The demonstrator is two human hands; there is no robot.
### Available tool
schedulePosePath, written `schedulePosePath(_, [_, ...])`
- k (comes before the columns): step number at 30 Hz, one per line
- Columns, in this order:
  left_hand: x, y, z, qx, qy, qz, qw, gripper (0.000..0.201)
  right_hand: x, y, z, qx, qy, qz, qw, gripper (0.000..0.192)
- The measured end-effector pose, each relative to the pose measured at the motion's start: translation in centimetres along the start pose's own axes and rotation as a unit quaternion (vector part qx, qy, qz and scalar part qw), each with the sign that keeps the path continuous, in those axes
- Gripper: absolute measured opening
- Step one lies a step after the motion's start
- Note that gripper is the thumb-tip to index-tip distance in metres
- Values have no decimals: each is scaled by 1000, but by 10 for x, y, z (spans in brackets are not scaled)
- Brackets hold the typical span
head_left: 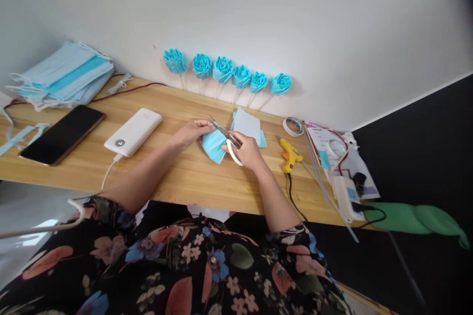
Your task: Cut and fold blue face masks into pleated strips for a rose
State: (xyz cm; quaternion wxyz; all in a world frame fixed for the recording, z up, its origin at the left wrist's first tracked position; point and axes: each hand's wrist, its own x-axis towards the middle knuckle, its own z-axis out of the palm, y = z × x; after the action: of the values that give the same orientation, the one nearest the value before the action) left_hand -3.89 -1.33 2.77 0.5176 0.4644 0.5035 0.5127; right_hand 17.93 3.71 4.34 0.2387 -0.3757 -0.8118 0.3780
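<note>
Head view: the left hand (195, 129) pinches the upper corner of a blue sheet (213, 147), thumb and fingers together on it, while the right hand (247, 149) closes its fingers around white-handled scissors (220, 129). Between the hands, at the wooden table (185, 177), the sheet looks light, soft and easily creased, best gripped by an edge clear of the blades. Behind stand 6 blue flowers (222, 70).

The left hand (195, 131), bent into a pinch, sits just left of the scissors (224, 133), while the right hand (249, 150) (curled round the handles (234, 153)) grips them, both bare forearms (150, 174) angling inward.
</note>
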Motion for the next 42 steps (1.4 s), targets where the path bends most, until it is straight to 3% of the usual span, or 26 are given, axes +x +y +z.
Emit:
schedulePosePath(15, [0, 0, -1, -33, 2, 2, 999, 26, 1, 0, 0, -6, 8, -18, 1000, 51])
schedulePosePath(23, [1, 0, 0, -37, 1, 2, 999, 19, -1, -3, -6, -89, -25, -49, 995, 50])
schedulePosePath(42, [1, -1, 0, -30, -3, -14, 999, 16, -2, -5, -1, -39, -16, -35, 998, 48])
